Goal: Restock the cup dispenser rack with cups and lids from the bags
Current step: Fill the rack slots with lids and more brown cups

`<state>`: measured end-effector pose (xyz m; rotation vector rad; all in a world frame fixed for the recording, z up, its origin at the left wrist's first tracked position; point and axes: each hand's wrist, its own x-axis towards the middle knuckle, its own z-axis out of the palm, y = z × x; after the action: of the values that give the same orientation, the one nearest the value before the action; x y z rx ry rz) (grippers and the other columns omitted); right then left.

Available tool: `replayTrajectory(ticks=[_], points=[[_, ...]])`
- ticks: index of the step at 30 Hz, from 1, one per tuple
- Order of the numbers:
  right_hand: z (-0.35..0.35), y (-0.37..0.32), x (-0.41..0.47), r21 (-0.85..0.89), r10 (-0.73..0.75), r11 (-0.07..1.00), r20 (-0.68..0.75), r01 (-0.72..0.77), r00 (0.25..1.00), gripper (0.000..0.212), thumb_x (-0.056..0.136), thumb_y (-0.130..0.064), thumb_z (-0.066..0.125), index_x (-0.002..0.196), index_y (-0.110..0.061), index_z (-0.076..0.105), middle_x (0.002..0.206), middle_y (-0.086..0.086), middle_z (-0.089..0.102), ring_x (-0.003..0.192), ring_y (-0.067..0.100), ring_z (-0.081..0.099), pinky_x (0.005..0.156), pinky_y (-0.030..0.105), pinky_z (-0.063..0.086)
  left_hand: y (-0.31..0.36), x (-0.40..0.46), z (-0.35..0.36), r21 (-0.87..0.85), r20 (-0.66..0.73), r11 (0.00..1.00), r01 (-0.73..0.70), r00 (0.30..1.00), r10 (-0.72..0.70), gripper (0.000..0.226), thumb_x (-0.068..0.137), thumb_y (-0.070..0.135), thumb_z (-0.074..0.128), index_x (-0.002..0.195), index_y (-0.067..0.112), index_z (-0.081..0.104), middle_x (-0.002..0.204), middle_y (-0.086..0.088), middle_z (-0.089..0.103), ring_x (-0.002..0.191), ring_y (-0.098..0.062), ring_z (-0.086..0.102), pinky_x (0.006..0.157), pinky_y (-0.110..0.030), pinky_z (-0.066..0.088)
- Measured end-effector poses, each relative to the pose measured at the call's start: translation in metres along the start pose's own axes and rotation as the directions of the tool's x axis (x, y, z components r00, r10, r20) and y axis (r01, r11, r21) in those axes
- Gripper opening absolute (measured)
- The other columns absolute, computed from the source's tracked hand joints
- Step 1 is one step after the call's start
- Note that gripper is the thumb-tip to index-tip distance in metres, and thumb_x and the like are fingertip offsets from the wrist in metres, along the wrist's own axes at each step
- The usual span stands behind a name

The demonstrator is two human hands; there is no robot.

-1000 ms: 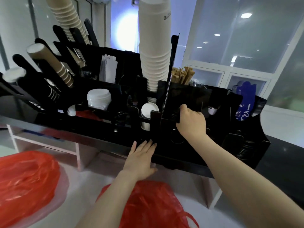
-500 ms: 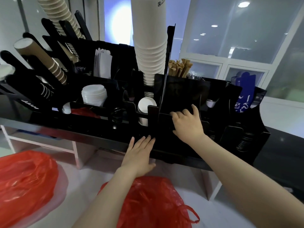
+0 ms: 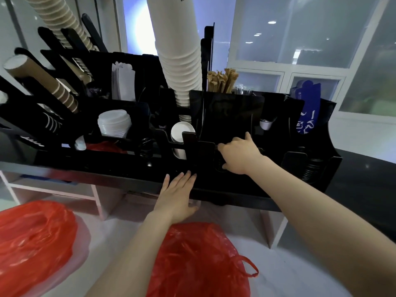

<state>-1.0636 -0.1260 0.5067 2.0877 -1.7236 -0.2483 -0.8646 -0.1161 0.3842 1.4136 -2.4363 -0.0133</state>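
Rack [image 3: 233, 129] | left hand [image 3: 177, 194] flat on front edge | right hand [image 3: 240, 155] fingers curled into slot | writing unreadable

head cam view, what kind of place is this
Most likely a café or drinks counter's self-serve station. A black dispenser rack holds a tall stack of white paper cups, white lids and wooden stirrers. Red bags of stock lie below it.
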Motion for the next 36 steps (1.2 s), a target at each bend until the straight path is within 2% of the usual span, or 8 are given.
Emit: replayTrajectory(ticks=[3,5,7,13,21,27,30,36], points=[[0.000,0.000,-0.002,0.036,-0.003,0.999,-0.021,0.003,1.000,0.065,0.087,-0.041,0.062,0.143,-0.017,0.039,0.132,0.008,0.056,0.129,0.031,0.043,0.112,0.060,0.020,0.000,0.000,0.000,-0.008,0.004,1.000,0.003,1.000,-0.003,0.087,0.088,0.059,0.048,0.153,0.026,0.001,0.161,0.006,-0.002,0.146,-0.009,-0.009,0.112,-0.038,-0.020],[0.000,0.000,-0.008,0.113,0.021,0.994,-0.079,-0.012,0.997,0.074,0.089,-0.042,0.061,0.149,-0.014,0.028,0.151,0.010,0.037,0.140,0.030,0.031,0.114,0.056,0.016,0.000,0.001,0.001,-0.014,0.002,1.000,0.004,1.000,-0.004,0.087,0.087,0.060,0.049,0.153,0.027,0.002,0.161,0.006,-0.002,0.146,-0.009,-0.009,0.112,-0.038,-0.020],[0.003,-0.002,-0.019,0.221,0.057,0.975,-0.180,-0.016,0.982,0.072,0.092,-0.039,0.057,0.150,-0.012,0.024,0.156,0.009,0.027,0.145,0.026,0.021,0.116,0.052,0.013,-0.001,0.001,0.001,-0.018,0.001,1.000,0.005,1.000,-0.005,0.088,0.086,0.059,0.051,0.153,0.027,0.004,0.161,0.005,-0.001,0.146,-0.010,-0.009,0.111,-0.037,-0.020],[0.033,0.006,-0.079,0.439,0.211,0.898,-0.484,0.027,0.849,0.045,0.091,-0.015,0.058,0.136,-0.008,0.052,0.146,0.011,0.045,0.139,0.026,0.036,0.117,0.039,0.023,0.003,-0.008,0.006,-0.031,-0.065,0.999,0.027,0.997,-0.029,0.085,0.088,0.060,0.049,0.153,0.028,0.005,0.161,0.008,0.001,0.146,-0.009,-0.007,0.112,-0.036,-0.020],[0.066,0.040,-0.136,0.560,0.392,0.828,-0.529,-0.037,0.752,0.041,0.079,0.001,0.071,0.119,-0.004,0.065,0.125,0.013,0.062,0.121,0.033,0.054,0.103,0.032,0.035,0.037,-0.019,0.000,-0.093,-0.162,0.992,-0.082,0.985,0.066,0.080,0.093,0.041,0.052,0.153,0.024,0.003,0.160,0.007,-0.003,0.140,-0.001,-0.018,0.112,-0.023,-0.016],[0.078,0.079,-0.153,0.629,0.578,0.760,-0.538,-0.163,0.614,0.040,0.076,0.001,0.071,0.115,-0.006,0.065,0.115,0.011,0.065,0.111,0.030,0.052,0.097,0.034,0.040,0.070,-0.013,-0.010,-0.071,-0.173,0.986,-0.152,0.975,0.138,0.079,0.093,0.038,0.052,0.153,0.024,0.003,0.160,0.008,-0.005,0.141,-0.002,-0.016,0.112,-0.022,-0.016],[0.080,0.096,-0.155,0.598,0.609,0.754,-0.484,-0.271,0.628,0.043,0.077,-0.005,0.072,0.119,-0.006,0.063,0.119,0.012,0.064,0.117,0.035,0.050,0.098,0.045,0.040,0.079,-0.009,-0.012,-0.036,-0.159,0.984,-0.172,0.974,0.164,0.080,0.093,0.039,0.052,0.153,0.025,0.001,0.160,0.007,-0.006,0.142,-0.003,-0.017,0.114,-0.025,-0.013],[0.085,0.126,-0.145,0.436,0.498,0.842,-0.404,-0.317,0.767,0.060,0.070,-0.014,0.081,0.126,-0.007,0.059,0.128,0.015,0.061,0.125,0.039,0.048,0.100,0.055,0.039,0.105,0.001,-0.025,-0.009,-0.140,0.982,-0.186,0.973,0.183,0.083,0.092,0.035,0.055,0.153,0.021,0.000,0.160,0.002,-0.009,0.147,-0.012,-0.009,0.115,-0.027,-0.011]])
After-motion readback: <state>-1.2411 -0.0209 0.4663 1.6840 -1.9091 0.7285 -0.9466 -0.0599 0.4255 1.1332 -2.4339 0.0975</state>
